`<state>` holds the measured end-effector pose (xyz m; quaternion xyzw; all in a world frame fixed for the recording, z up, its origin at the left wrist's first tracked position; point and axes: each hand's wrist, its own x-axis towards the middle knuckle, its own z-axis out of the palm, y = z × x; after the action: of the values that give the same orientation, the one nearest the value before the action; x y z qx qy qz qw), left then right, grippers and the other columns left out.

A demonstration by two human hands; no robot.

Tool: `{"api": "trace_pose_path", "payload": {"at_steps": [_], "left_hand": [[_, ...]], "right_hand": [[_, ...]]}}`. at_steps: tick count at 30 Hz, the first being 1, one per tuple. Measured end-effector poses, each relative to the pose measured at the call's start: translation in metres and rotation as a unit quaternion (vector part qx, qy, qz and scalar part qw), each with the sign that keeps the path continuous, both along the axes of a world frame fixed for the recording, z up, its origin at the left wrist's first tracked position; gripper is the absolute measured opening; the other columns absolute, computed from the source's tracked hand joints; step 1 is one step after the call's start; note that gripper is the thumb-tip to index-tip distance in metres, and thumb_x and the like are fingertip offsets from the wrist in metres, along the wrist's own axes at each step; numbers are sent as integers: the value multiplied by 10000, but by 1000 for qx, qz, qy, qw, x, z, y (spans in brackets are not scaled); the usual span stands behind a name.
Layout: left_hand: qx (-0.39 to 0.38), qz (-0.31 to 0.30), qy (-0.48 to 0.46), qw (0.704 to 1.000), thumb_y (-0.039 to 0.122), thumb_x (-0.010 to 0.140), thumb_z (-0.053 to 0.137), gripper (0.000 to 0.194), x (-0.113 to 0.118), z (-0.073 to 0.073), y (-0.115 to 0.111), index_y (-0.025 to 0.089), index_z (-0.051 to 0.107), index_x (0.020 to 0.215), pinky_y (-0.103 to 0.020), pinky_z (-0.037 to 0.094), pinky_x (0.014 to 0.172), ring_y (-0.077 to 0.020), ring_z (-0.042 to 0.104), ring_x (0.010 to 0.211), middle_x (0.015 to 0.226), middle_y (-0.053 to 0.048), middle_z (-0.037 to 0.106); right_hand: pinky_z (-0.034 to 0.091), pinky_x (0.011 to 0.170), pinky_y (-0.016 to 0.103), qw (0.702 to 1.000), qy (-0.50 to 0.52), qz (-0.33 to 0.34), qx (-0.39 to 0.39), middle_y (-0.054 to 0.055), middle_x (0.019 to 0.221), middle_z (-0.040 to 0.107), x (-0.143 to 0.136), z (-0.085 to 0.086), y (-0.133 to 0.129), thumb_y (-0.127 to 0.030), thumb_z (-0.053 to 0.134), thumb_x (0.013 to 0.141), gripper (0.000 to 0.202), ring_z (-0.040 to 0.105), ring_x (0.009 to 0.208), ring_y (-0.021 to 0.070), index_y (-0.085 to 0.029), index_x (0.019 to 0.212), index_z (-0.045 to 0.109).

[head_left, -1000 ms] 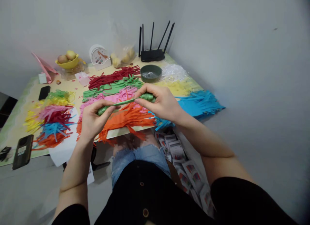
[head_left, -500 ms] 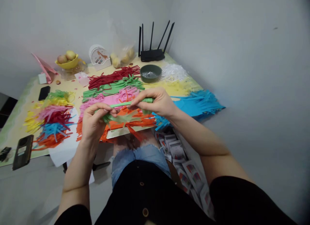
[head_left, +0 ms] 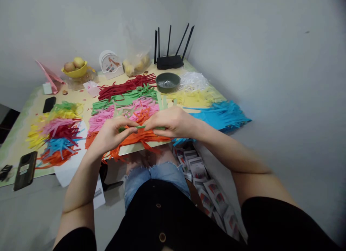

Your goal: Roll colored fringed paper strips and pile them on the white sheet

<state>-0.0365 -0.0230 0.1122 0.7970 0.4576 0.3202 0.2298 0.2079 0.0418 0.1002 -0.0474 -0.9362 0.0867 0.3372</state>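
Note:
Between both hands stretches a fringed strip of green tissue paper [head_left: 141, 127]. My left hand [head_left: 115, 133] pinches its left end, and my right hand [head_left: 173, 122] grips the right part from above. Pale green fringe [head_left: 162, 101] sticks up behind my right fingers. Orange fringed paper [head_left: 135, 138] lies directly beneath the hands. Behind them are pink fringed paper [head_left: 101, 117], a green fringed stack [head_left: 127, 96] and a dark red one [head_left: 127, 86]. Blue fringed paper [head_left: 213, 116] spreads by my right wrist, with yellow fringed paper [head_left: 196, 98] behind it.
Mixed coloured fringes [head_left: 58, 135] lie at the left, near a phone [head_left: 25, 170] at the edge. A dark green bowl [head_left: 168, 82], white strips [head_left: 193, 80] and a black router [head_left: 170, 62] stand at the back. Printed packets [head_left: 198, 168] lie below, right of my legs.
Both hands have come down slightly and turned over the strip. The green fringe that hung below the hands now points up and away behind them.

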Motion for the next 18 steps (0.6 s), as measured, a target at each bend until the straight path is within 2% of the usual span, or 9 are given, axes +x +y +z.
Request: {"api": "trace_pose_path", "payload": {"at_steps": [2,4,7,10,12,13,16,18], "left_hand": [[4,11,7,1000,368,877,669,191,1,-3,1,218,774,822,-312,532,717,-190,667,696,749,-56,748],[43,27,13,999,355,882,664,189,0,-7,0,212,763,806,-322,533,750,-190,664,705,738,-58,738],[139,55,45,988,310,888,653,137,-2,-17,-1,235,758,841,-441,489,1005,-200,680,771,771,-47,748],[218,83,91,968,274,886,656,102,-8,-30,2,297,755,885,-572,297,1189,-213,703,863,799,-8,764],[248,97,99,959,275,869,687,91,-14,-38,4,326,756,899,-610,218,1222,-226,715,942,831,6,778],[259,101,97,956,278,861,703,91,-17,-42,5,335,759,906,-621,200,1227,-233,718,977,855,8,785],[273,109,72,953,300,844,740,86,-23,-50,4,343,772,912,-643,200,1217,-263,719,1055,910,-6,795],[274,122,47,953,320,835,754,67,-24,-55,4,336,776,896,-647,220,1204,-282,719,1074,916,-19,797]], "right_hand": [[556,800,254,1000,-12,-11,11,40,979,789,1,-5,0,-214,549,973,193,735,899,145,-191,1017,735],[562,823,268,1000,-12,-19,19,45,1003,788,1,-13,-1,-218,522,988,218,733,920,149,-192,1030,735],[565,891,300,1000,5,-13,-9,75,1071,780,0,-23,-4,-209,506,996,239,731,990,166,-177,1062,733],[564,914,311,989,0,3,-148,96,1145,760,-2,-19,-5,-259,591,958,318,728,1039,183,-159,1251,665],[569,878,297,959,2,0,-283,92,1138,760,-7,-11,-1,-327,624,941,441,734,1016,182,-162,1349,602],[569,851,286,939,6,3,-345,87,1110,766,-12,-8,2,-356,626,938,442,737,990,179,-161,1334,613],[557,780,258,874,-6,67,-481,81,966,784,-29,-10,9,-376,628,927,298,733,869,157,-133,1069,726],[543,736,248,831,-11,106,-546,81,877,783,-41,-18,9,-388,687,882,273,714,778,138,-121,926,726]]}}
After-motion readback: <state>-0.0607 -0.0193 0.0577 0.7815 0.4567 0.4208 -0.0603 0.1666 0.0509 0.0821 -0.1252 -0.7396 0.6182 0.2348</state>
